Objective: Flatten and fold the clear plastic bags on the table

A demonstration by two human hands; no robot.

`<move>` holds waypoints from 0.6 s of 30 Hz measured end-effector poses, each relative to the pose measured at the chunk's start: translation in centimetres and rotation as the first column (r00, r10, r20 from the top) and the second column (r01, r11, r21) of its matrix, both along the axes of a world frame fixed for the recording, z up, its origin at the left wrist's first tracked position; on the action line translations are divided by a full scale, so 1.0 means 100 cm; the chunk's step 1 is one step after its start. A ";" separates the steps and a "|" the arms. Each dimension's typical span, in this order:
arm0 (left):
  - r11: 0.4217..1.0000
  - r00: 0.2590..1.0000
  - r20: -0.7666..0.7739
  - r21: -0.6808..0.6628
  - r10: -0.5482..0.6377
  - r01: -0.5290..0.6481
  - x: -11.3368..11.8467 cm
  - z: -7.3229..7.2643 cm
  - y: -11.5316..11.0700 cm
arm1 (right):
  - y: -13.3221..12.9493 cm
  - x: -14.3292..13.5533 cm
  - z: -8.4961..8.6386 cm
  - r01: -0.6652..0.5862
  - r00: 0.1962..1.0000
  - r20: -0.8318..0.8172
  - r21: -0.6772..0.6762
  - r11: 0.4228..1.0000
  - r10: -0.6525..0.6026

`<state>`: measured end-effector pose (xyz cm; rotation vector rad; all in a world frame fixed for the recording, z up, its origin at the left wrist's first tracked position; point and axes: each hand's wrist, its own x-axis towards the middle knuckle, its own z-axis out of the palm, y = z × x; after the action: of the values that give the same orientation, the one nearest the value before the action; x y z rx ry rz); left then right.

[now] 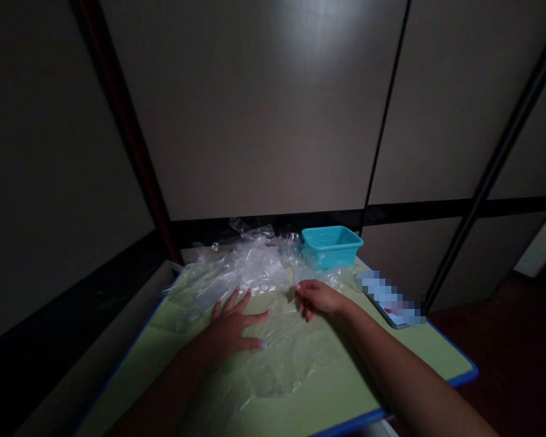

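Note:
A thin, see-through plastic bag point(291, 364) lies spread over the pale green tabletop point(355, 388). My left hand point(227, 328) rests on its left part, palm down, with the fingers spread apart. At the bag's far right part is my right hand point(321, 297), its fingers curled in and the thumb and forefinger pinched on the plastic. The exact bit of film between those fingertips is hard to see. Just beyond both hands sits a crumpled heap of clear plastic bags point(257, 264).
A turquoise plastic basket point(331, 255) stands at the back right of the table, touching loose plastic. Along the right edge lies a flat, phone-like object point(391, 300) with a blurred face. Cabinet panels point(273, 121) rise directly behind the table, whose edge has blue trim.

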<state>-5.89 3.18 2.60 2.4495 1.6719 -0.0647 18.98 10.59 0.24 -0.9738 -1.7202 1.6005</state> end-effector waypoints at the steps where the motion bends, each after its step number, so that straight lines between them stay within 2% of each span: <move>1: 1.000 1.000 0.010 0.006 0.001 -0.001 0.000 0.000 0.000 | 0.002 0.002 -0.001 0.032 0.999 0.013 0.010 0.999 -0.033; 3: 0.998 0.999 0.041 0.059 -0.006 0.003 -0.001 -0.002 0.003 | 0.005 0.004 -0.002 0.098 0.995 0.030 0.040 0.994 -0.100; 5: 0.983 0.994 0.110 0.180 -0.002 -0.018 -0.003 -0.003 0.007 | 0.005 0.006 -0.002 0.151 0.987 0.039 0.088 0.985 -0.155; 8: 0.906 0.963 0.269 0.400 0.024 -0.135 -0.009 -0.001 0.015 | 0.004 0.005 0.000 0.195 0.978 0.043 0.180 0.964 -0.206; 10: 0.850 0.942 0.326 0.472 0.078 -0.233 -0.014 0.002 0.019 | 0.004 0.006 0.001 0.208 0.973 0.048 0.235 0.949 -0.226; 13: 0.835 0.929 0.332 0.455 0.163 -0.309 -0.021 0.006 0.021 | 0.006 0.008 0.001 0.222 0.964 0.066 0.321 0.920 -0.256; 15: 0.854 0.930 0.323 0.422 0.172 -0.305 -0.022 0.006 0.020 | 0.006 0.010 0.001 0.224 0.957 0.084 0.389 0.894 -0.276; 18: 0.889 0.941 0.313 0.385 0.127 -0.248 -0.018 0.000 0.017 | 0.005 0.012 0.002 0.200 0.952 0.119 0.461 0.865 -0.283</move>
<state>-7.69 4.85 2.64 2.3983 1.9373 0.7099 20.18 11.12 0.46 -1.0734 -1.8845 0.9191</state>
